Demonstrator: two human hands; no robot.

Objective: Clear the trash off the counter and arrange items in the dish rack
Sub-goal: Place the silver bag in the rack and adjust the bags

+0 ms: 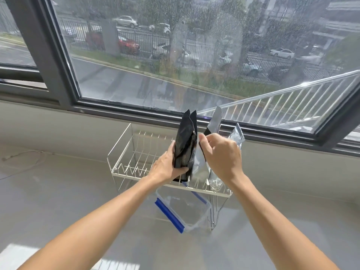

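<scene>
Overhead, left grip (167, 166) clamps a black pouch (185, 145) (upright); right grip (222, 156) pinches foil wrappers (214, 121).

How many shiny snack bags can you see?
3. A black foil bag held upright in the left hand; a black-and-silver foil bag pinched by the right hand; a silver foil bag behind that hand. Others may be hidden.
</scene>
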